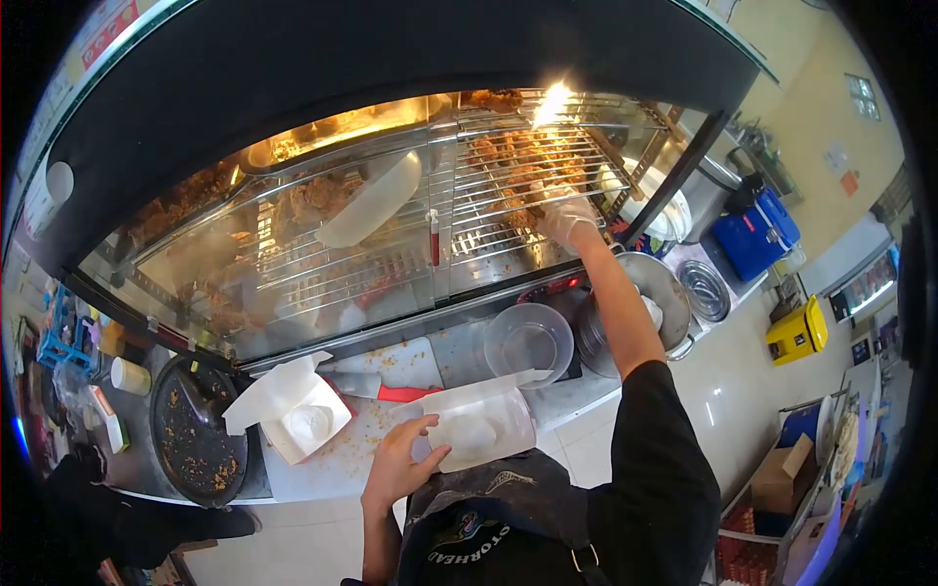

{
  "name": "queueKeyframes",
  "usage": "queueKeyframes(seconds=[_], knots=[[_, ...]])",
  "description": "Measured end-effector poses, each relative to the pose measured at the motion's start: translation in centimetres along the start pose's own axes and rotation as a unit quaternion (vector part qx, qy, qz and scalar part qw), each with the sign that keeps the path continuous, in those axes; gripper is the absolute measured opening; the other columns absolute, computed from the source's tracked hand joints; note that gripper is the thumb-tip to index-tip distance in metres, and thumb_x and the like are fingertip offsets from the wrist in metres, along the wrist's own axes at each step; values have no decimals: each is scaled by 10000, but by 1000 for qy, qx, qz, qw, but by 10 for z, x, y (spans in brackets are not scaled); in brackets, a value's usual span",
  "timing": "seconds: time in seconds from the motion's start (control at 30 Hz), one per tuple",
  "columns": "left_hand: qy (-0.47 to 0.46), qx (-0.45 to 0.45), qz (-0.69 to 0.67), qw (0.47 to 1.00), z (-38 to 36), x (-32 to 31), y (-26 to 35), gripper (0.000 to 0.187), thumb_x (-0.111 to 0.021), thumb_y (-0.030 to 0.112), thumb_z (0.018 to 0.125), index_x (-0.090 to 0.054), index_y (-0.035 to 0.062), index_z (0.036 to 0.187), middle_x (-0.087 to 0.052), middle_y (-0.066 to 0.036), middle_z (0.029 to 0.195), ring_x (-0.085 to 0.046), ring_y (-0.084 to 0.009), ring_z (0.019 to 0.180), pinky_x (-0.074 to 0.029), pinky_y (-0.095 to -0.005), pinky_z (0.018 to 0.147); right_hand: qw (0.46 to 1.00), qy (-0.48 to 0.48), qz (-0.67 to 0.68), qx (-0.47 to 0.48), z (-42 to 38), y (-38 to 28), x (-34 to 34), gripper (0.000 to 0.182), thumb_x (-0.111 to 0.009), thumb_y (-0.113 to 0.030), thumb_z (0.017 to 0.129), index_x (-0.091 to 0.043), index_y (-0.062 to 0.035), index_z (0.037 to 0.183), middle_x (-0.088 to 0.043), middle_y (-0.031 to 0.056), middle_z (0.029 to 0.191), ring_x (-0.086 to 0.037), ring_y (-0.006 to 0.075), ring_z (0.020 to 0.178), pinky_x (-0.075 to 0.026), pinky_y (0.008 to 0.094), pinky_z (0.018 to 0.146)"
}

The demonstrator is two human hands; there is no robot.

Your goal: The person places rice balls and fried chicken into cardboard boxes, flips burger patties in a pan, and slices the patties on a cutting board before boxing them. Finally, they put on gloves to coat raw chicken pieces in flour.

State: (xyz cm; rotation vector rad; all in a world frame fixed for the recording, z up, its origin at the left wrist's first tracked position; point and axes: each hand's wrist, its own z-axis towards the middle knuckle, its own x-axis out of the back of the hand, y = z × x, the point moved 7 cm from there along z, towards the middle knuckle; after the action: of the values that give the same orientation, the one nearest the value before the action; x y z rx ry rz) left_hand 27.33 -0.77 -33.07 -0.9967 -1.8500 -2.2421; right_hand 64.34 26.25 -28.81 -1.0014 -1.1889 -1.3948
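Observation:
My left hand (pixel 403 457) is at the near left side of an open white takeaway box (pixel 503 430), with thumb and fingers on its edge. A round white mound, perhaps rice, sits in this box. My right hand (pixel 565 215), in a clear plastic glove, reaches through the open side of a lit food warmer (pixel 435 288). It is beside pieces of fried chicken (pixel 518 210) on a wire rack. Its fingers are too indistinct to show a grip. A second open takeaway box (pixel 308 422) with a similar white mound stands to the left.
A red-handled knife (pixel 376 388) lies on the crumb-strewn white cutting board (pixel 410 363). A clear plastic tub (pixel 529 344) and a large metal pot (pixel 650 283) stand under my right arm. A dark round tray (pixel 200 430) with crumbs and tongs is at the left.

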Motion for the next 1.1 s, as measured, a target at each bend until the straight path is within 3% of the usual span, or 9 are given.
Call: queueKeyframes(seconds=[0.2,0.33,0.4,0.47,0.67,0.8,0.87,1.0,1.1], knots=[[-15,-16,3,1000,2,1,10,423,-763,179,752,-601,50,1121,-657,-116,1023,-628,-260,846,-506,-364,759,997,70,24,-3,-15,12,1,256,-539,-287,793,-656,-74,875,-665,159,852,-626,346,805,-494,445,758],[-27,-10,-32,999,-8,-1,0,426,-758,157,748,-599,45,1127,-657,-127,1013,-626,-266,825,-511,-358,750,951,201,216,-86,-102,20,42,306,-562,-185,823,-636,-52,1088,-649,147,797,-644,280,739,-506,398,676],[-26,15,-30,999,-13,-6,-12,430,-753,155,751,-595,46,1136,-652,-136,1026,-627,-277,833,-510,-362,763,866,222,441,-81,-139,39,18,425,-558,-244,867,-554,-23,1230,-664,146,975,-657,259,824,-523,363,638],[-48,37,-17,998,-11,-12,-11,434,-743,178,766,-588,50,1151,-642,-153,1062,-624,-298,901,-499,-380,814,664,113,724,-148,-190,1,47,461,-538,-242,898,-483,-14,1295,-619,156,1126,-651,270,921,-544,335,672],[-125,30,171,977,14,-84,-30,633,-742,323,740,-503,61,1265,-529,-163,1262,-511,-332,1164,-417,-448,960,455,-187,866,-90,-301,-84,20,506,-559,-135,819,-479,3,1299,-618,158,1108,-672,268,892,-579,341,682],[-256,149,258,920,20,-124,-54,732,-731,338,731,-433,39,1329,-468,-194,1338,-450,-381,1236,-323,-543,1026,637,-253,681,-257,-326,-128,-25,302,-562,-86,854,-589,-12,1145,-671,96,962,-668,205,920,-539,315,709],[-177,36,208,961,6,-135,-62,554,-608,190,798,-463,-3,1296,-526,-240,1247,-476,-361,1228,-361,-492,1036,774,-175,590,-148,-318,-140,-14,265,-560,-118,871,-595,-5,1109,-672,107,961,-659,198,916,-512,318,779],[-206,-96,249,941,4,-172,-76,539,-534,102,817,-432,56,1344,-443,-209,1350,-415,-395,1269,-416,-528,980,734,-202,610,-222,-319,-150,-22,323,-569,-131,818,-575,-1,1113,-650,194,941,-638,344,900,-497,418,843],[-249,-34,239,938,14,-132,-37,446,-561,166,827,-512,85,1262,-444,-157,1347,-441,-328,1234,-417,-492,981,923,-16,384,-20,-312,-150,-28,423,-574,-75,772,-539,-33,1191,-629,207,990,-603,415,914,-490,446,840]])
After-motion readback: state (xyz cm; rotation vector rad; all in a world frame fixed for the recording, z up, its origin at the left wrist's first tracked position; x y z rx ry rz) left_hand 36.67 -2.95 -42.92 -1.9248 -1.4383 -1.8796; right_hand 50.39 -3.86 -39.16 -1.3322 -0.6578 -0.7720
